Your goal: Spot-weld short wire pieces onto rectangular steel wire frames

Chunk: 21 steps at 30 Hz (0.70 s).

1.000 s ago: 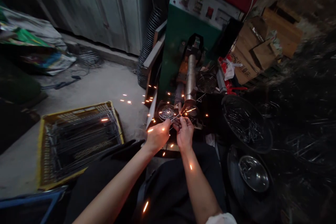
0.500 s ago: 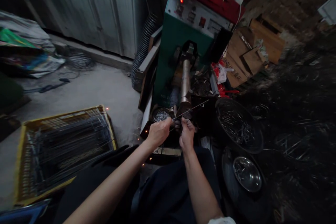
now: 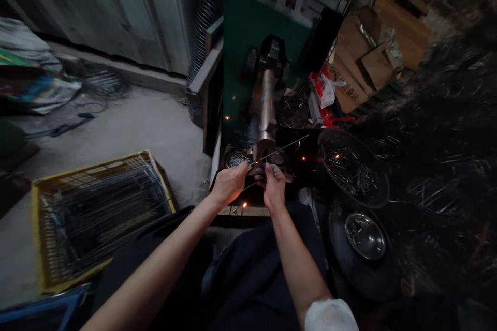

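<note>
Closed around a thin metal rod [image 3: 285, 147], my left hand [image 3: 232, 182] is just below the electrode end of a green spot-welding machine [image 3: 248, 67]. The rod slants up to the right past the machine's metal arm [image 3: 267, 106], and a short bent piece shows near its far end. My right hand [image 3: 274, 186] is beside the left one, its fingers pinched together under the rod; what they hold is too small and dark to make out. Bright sparks [image 3: 244, 205] fly around both hands. A round dish of small metal parts [image 3: 237, 158] stands just behind my left hand.
At left on the floor is a yellow crate [image 3: 37, 238] with many metal rods. To the right are a black basin [image 3: 382, 194] of bent wire pieces and a steel bowl [image 3: 376, 248] with small parts. Cardboard boxes [image 3: 349, 83] and a wire coil [image 3: 202, 36] flank the machine.
Sparks now scatter farther, over the machine front and toward the basin. The camera view has shifted a little, while both hands keep nearly the same place at the machine.
</note>
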### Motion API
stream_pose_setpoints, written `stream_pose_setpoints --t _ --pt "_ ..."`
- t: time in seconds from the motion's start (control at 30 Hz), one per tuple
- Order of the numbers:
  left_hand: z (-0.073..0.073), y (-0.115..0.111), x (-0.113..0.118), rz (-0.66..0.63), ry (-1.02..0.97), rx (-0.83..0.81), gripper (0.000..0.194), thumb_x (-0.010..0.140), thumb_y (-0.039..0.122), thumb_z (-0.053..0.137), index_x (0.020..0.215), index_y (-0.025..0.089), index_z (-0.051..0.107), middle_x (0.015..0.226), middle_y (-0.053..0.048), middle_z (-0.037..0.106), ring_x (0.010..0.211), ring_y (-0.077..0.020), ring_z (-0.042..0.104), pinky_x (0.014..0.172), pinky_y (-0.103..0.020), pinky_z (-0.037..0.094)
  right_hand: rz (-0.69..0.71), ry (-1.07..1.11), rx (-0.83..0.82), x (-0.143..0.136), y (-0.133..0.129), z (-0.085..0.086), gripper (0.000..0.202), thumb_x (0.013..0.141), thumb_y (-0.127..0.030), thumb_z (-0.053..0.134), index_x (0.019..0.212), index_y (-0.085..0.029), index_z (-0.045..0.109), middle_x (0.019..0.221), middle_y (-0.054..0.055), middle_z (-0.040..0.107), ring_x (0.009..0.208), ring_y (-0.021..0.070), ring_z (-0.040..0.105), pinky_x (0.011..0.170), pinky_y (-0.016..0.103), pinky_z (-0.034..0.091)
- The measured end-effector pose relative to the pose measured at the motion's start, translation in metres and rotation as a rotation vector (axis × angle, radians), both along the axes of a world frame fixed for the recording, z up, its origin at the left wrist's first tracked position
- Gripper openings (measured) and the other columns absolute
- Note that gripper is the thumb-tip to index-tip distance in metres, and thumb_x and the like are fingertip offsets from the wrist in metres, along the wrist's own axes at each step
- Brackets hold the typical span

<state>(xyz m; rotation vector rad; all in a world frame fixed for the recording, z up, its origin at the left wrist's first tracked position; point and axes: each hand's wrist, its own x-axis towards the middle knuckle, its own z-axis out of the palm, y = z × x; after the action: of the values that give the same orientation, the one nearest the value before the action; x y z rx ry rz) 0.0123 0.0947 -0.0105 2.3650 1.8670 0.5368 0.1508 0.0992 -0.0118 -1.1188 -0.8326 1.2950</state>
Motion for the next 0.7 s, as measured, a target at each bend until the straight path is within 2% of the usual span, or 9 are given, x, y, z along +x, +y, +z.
stream_pose_setpoints --t 0.1,0.2,0.27,0.37,0.43,0.5,0.6,0.7 --pt "0.002 -0.004 -0.006 -0.032 -0.028 0.04 0.027 0.1 0.02 0.032 0.094 0.017 0.058 0.074 -0.009 0.071 0.07 -0.0245 0.07 0.054 -0.03 0.038 0.051 -0.095 -0.045 0.01 -0.021 -0.01 0.041 0.079 -0.059 0.067 0.085 -0.02 0.057 0.065 -0.003 0.067 0.045 0.0082 0.055 0.043 0.017 0.041" --pt "0.001 -0.016 -0.017 -0.049 -0.067 0.077 0.026 0.097 0.015 0.035 0.092 0.017 0.06 0.075 -0.01 0.071 0.073 -0.0255 0.07 0.056 -0.03 0.04 0.208 -0.306 -0.08 0.032 -0.054 -0.022 0.044 0.077 -0.062 0.067 0.082 -0.02 0.057 0.063 -0.001 0.066 0.046 0.011 0.056 0.045 0.02 0.043" --pt "-0.002 -0.028 -0.032 -0.041 -0.088 0.077 0.024 0.092 0.01 0.039 0.091 0.018 0.062 0.077 -0.009 0.072 0.074 -0.0254 0.07 0.056 -0.03 0.04 0.277 -0.516 -0.032 0.056 -0.078 -0.024 0.043 0.079 -0.063 0.063 0.081 -0.02 0.06 0.066 0.001 0.067 0.053 0.0146 0.061 0.052 0.024 0.047" --pt "-0.011 -0.055 -0.071 0.037 -0.114 0.039 0.021 0.088 0.01 0.045 0.088 0.02 0.063 0.077 -0.008 0.071 0.073 -0.0251 0.068 0.056 -0.03 0.039 0.224 -0.962 0.099 0.106 -0.111 -0.014 0.043 0.086 -0.061 0.054 0.088 -0.02 0.067 0.079 0.006 0.071 0.071 0.0204 0.066 0.069 0.03 0.05" --pt "-0.016 -0.08 -0.109 0.157 -0.138 0.015 0.017 0.088 0.014 0.048 0.086 0.021 0.064 0.074 -0.008 0.07 0.071 -0.0254 0.067 0.057 -0.03 0.038 0.097 -1.234 0.112 0.142 -0.123 -0.008 0.05 0.086 -0.063 0.05 0.096 -0.019 0.069 0.086 0.011 0.073 0.075 0.0238 0.067 0.072 0.032 0.048" --pt "-0.02 -0.111 -0.152 0.328 -0.177 0.018 0.014 0.088 0.019 0.05 0.083 0.021 0.063 0.071 -0.007 0.067 0.07 -0.0257 0.066 0.058 -0.031 0.039 -0.034 -1.401 0.061 0.173 -0.126 -0.01 0.058 0.085 -0.068 0.045 0.1 -0.017 0.07 0.08 0.012 0.072 0.068 0.0251 0.064 0.065 0.032 0.046" --pt "-0.025 -0.161 -0.217 0.642 -0.291 0.097 0.015 0.089 0.025 0.05 0.081 0.02 0.061 0.067 -0.005 0.062 0.068 -0.0246 0.063 0.061 -0.031 0.04 -0.193 -1.361 0.013 0.198 -0.123 -0.025 0.065 0.082 -0.073 0.042 0.094 -0.014 0.069 0.073 0.012 0.07 0.067 0.0262 0.063 0.061 0.031 0.044" --pt "-0.044 -0.202 -0.269 0.958 -0.493 0.234 0.019 0.093 0.026 0.046 0.081 0.02 0.06 0.066 -0.002 0.057 0.067 -0.021 0.061 0.061 -0.029 0.043 -0.311 -1.299 -0.006 0.201 -0.12 -0.039 0.063 0.081 -0.071 0.043 0.09 -0.013 0.067 0.076 0.013 0.069 0.075 0.0287 0.065 0.065 0.033 0.045"
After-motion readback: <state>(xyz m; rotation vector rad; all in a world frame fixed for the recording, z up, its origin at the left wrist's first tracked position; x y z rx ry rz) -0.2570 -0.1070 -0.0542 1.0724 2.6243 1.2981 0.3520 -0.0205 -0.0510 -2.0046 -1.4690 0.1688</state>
